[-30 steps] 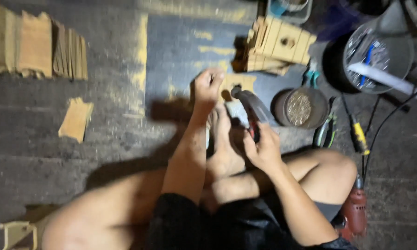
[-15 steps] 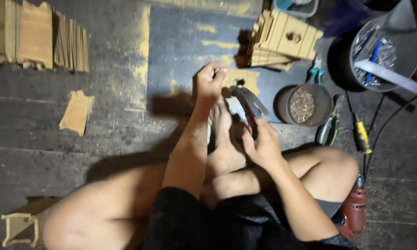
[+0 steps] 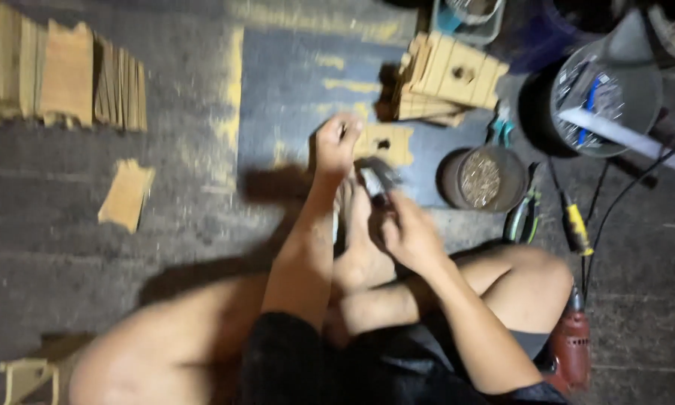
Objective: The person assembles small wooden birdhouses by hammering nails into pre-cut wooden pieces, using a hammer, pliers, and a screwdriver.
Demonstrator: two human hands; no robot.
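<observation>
Sitting cross-legged on the dark floor (image 3: 67, 225), the person pins a small flat wooden piece (image 3: 386, 142) with the left hand (image 3: 336, 146), fingers pressed down and curled on its left end. The right hand (image 3: 408, 232) is clenched round the handle of a hammer (image 3: 378, 180) (blurred, its head just beside the wooden piece). The piece lies on a blue floor patch (image 3: 292, 90), below a stack of cut wooden panels (image 3: 446, 79). A round tin of nails (image 3: 481, 180) sits just right of the hammer; pliers (image 3: 523, 214) and a screwdriver (image 3: 577, 225) lie further right. More panels (image 3: 60, 75) stand along the floor's upper left corner.
</observation>
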